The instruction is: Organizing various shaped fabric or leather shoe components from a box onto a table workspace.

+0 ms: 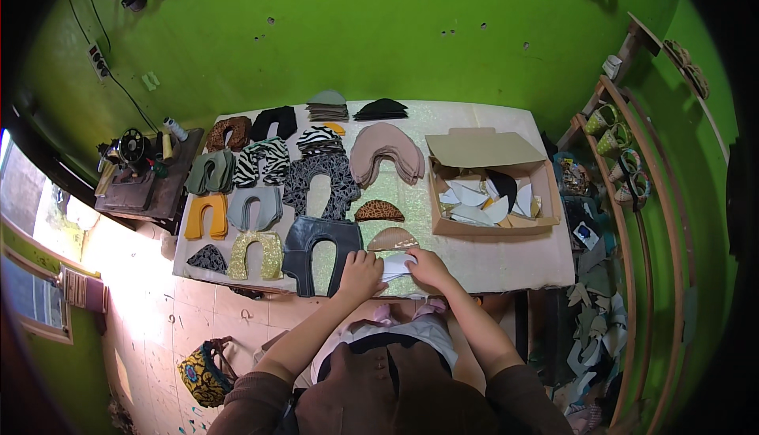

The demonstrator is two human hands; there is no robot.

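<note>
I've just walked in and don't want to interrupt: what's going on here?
A person's left hand and right hand hold white pieces near the edge of a pale table. A tan half-round piece lies just beyond. Stacks of arch-shaped pieces lie mostly leftward; an open cardboard box with assorted pieces sits to the right.

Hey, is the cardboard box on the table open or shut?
Open: the lid is raised, and white pieces show inside the box.
</note>
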